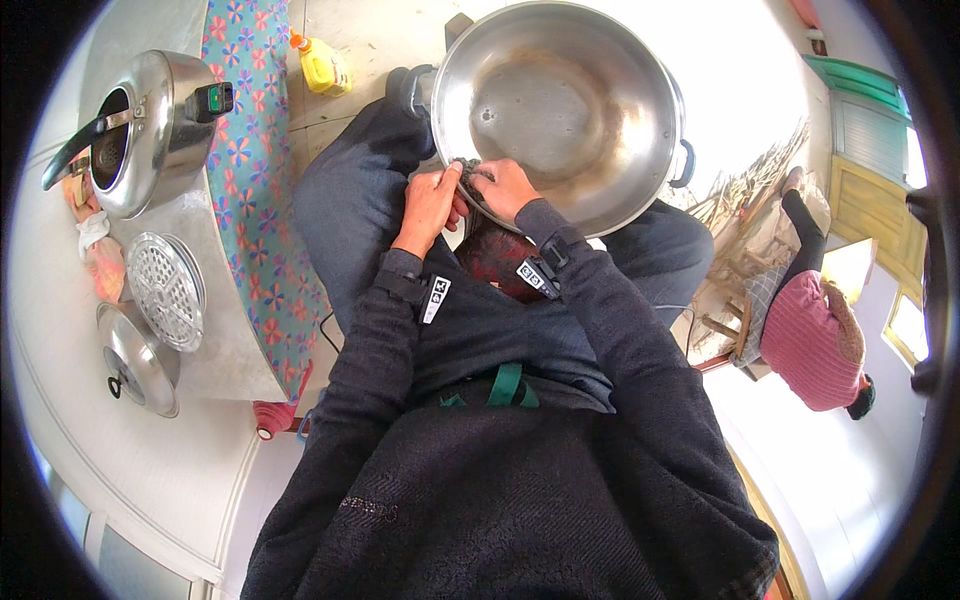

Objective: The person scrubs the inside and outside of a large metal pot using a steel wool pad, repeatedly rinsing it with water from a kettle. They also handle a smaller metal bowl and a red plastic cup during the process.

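Observation:
A large stainless steel wok [562, 112] with a browned inner surface stands between the knees, its hollow facing the camera. At its near left rim, my right hand [508, 189] presses a dark, wiry scouring pad [471, 177] against the edge. My left hand [431, 204] lies just to the left at the same rim, its thumb touching the pad and its other fingers curled by the metal; what those fingers grip is partly hidden. A dark loop handle [684, 163] sticks out from the wok's right side.
A yellow bottle [325, 67] with an orange cap stands on the tiled floor. At left, a table with a floral cloth [251, 195] holds a pressure cooker [161, 135], perforated steamer plates [163, 291] and a lid [135, 360]. A person [810, 337] sits at right near dry stalks [757, 180].

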Motion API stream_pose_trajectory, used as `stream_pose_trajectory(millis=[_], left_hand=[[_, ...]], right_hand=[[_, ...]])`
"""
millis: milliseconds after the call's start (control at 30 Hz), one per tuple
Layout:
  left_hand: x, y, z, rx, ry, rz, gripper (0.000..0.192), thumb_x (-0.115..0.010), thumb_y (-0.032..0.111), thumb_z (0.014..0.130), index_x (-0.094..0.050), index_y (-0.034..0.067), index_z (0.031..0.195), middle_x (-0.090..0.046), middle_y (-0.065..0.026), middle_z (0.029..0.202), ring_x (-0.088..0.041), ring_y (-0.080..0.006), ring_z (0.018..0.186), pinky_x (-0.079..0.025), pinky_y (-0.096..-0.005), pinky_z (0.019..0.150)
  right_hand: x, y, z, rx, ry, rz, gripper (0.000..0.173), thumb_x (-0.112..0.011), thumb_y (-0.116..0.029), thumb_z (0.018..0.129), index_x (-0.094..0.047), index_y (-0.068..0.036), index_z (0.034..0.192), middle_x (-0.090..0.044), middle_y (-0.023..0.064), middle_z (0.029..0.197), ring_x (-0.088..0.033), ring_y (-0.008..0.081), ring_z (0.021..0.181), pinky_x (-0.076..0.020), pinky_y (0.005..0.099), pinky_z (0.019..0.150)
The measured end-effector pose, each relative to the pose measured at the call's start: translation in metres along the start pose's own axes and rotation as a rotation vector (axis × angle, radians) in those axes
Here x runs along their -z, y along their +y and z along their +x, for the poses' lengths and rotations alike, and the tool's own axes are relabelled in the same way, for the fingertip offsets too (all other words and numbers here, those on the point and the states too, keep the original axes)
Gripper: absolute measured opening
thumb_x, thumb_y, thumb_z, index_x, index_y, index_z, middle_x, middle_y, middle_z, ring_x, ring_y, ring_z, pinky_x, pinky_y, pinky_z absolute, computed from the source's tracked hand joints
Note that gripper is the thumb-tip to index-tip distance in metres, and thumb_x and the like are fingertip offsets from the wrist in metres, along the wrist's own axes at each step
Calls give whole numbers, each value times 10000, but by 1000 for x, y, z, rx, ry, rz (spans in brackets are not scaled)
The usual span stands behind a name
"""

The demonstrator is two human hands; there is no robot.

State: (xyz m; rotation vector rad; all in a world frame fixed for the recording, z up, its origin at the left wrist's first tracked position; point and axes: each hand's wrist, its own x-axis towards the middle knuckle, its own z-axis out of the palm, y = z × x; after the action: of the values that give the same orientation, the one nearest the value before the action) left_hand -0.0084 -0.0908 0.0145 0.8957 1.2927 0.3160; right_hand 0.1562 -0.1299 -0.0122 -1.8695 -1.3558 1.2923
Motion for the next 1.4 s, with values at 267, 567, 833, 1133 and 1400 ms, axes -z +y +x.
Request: stream_pose_trajectory(millis=[267, 567, 833, 1133, 1400], left_hand=[[0, -1, 2, 39, -11, 0, 510, -525, 411, 1000, -635, -52, 817, -616, -104, 597, -522, -128, 414, -457, -287, 381], [0, 0, 3, 46, 17, -1, 610, -470, 449, 1011, -654, -60, 729, -619, -131, 558, -520, -157, 393, -444, -310, 361], [0, -1, 2, 50, 19, 60, 683, -415, 483, 1017, -655, -79, 715, -608, -131, 535, -530, -170, 396, -466, -325, 379], [-2, -2, 1, 52, 32, 63, 673, -401, 482, 1022, -649, -75, 737, -624, -137, 569, -537, -172, 408, -469, -317, 381], [0, -4, 4, 45, 20, 118, 633, -425, 460, 1026, -665, -65, 765, -625, -132, 559, -549, -168, 400, -473, -322, 368]], right_hand=[[117, 15, -68, -78, -386, -838, 276, -595, -249, 796, -690, 9, 821, -683, 254, 838, -681, 427, 830, -546, 522, 765], [13, -4, 16, -26, -217, -75, 303, -598, -242, 867, -684, 28, 975, -610, 273, 743, -595, 355, 620, -498, 461, 676], [19, -9, 1, 5, -228, -268, 308, -610, -261, 830, -683, 32, 891, -685, 241, 833, -667, 429, 782, -523, 508, 733], [61, 3, -22, -62, -504, -673, 288, -581, -186, 762, -712, 8, 930, -686, 286, 923, -684, 442, 886, -543, 532, 800], [8, 6, 14, 18, -216, -237, 335, -585, -267, 852, -676, 54, 877, -640, 311, 850, -645, 480, 842, -513, 527, 750]])
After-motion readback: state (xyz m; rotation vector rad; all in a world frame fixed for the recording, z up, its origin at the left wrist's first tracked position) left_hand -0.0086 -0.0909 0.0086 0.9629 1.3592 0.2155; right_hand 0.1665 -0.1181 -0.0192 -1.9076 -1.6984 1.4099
